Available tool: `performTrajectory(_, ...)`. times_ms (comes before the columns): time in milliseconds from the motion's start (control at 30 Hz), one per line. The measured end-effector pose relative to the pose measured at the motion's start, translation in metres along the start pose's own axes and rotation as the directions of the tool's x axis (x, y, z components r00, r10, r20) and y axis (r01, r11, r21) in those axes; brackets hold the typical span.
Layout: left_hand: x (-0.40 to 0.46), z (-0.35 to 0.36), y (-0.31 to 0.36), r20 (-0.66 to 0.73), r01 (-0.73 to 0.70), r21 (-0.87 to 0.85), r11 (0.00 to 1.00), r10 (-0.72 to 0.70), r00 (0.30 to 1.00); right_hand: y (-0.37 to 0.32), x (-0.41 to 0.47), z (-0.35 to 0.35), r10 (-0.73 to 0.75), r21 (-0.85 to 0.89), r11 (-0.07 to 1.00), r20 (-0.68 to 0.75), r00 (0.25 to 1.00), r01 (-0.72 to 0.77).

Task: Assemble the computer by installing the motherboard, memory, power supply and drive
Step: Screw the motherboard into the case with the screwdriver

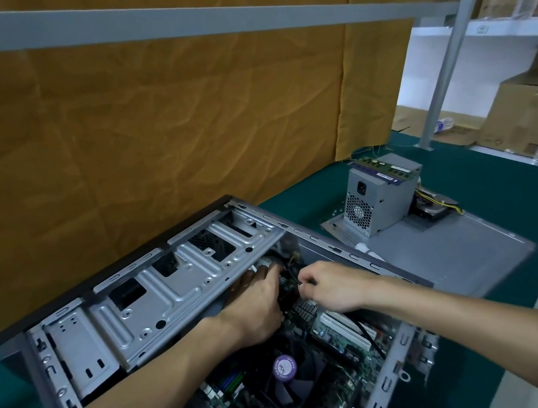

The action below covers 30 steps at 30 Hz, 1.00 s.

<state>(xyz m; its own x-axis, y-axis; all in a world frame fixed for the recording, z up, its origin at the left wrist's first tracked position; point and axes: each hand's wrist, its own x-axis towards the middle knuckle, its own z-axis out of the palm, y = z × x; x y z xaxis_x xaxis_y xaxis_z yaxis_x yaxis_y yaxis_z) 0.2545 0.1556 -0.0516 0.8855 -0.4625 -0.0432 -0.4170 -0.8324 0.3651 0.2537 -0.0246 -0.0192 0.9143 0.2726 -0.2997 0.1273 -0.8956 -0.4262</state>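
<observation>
The right hand (332, 286) is curled closed, its thumb and forefinger pinching a thin black cable (292, 275) just above the motherboard (286, 384). The left hand (257, 304) reaches in beside it with fingers stretched forward under the drive cage (155, 289); its fingertips are hidden there, so whether they hold anything cannot be told. The motherboard lies flat inside the open computer case (396, 355), its long axis running from about 7 o'clock near the camera to 1 o'clock toward the hands; a fan with a purple sticker (285, 367) sits on it at 6 o'clock from the hands. The metal drive cage overhangs the board at 9 to 10 o'clock, screening the spot both hands work in. At 1 o'clock, well apart on a grey side panel (457, 250), stands the power supply (377, 199) with memory sticks (385, 168) lying on top and a drive (434, 208) just behind it. The whole lot rests on a green table (517, 182).
</observation>
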Motion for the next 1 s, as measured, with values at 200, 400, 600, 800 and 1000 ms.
performTrajectory(200, -0.0012, -0.0003, 0.0004, 0.003, -0.008, 0.021, 1.0, 0.008, 1.0, 0.0006, -0.0002, 0.0026, -0.033, -0.035, 0.999, 0.04, 0.999, 0.034)
performTrajectory(400, 0.0007, -0.0001, -0.0005, 0.0, -0.006, 0.027, 1.0, 0.006, 1.0, 0.0017, 0.0016, -0.0001, -0.014, -0.014, 1.0, 0.013, 1.0, 0.014)
performTrajectory(600, 0.0022, 0.001, -0.0011, 0.012, -0.007, 0.014, 1.0, 0.007, 1.0, 0.0019, 0.0018, 0.0007, 0.011, -0.018, 1.0, -0.005, 1.0, -0.011)
performTrajectory(800, 0.0014, 0.0018, 0.0003, -0.015, -0.003, 0.033, 0.999, 0.004, 1.0, 0.001, -0.0014, 0.002, -0.026, -0.062, 0.998, -0.008, 1.0, 0.025)
performTrajectory(1000, 0.0031, 0.0033, 0.0026, -0.031, 0.039, 0.073, 0.997, -0.036, 0.999, 0.0004, -0.0013, 0.0003, -0.045, -0.072, 0.996, 0.003, 0.999, 0.045)
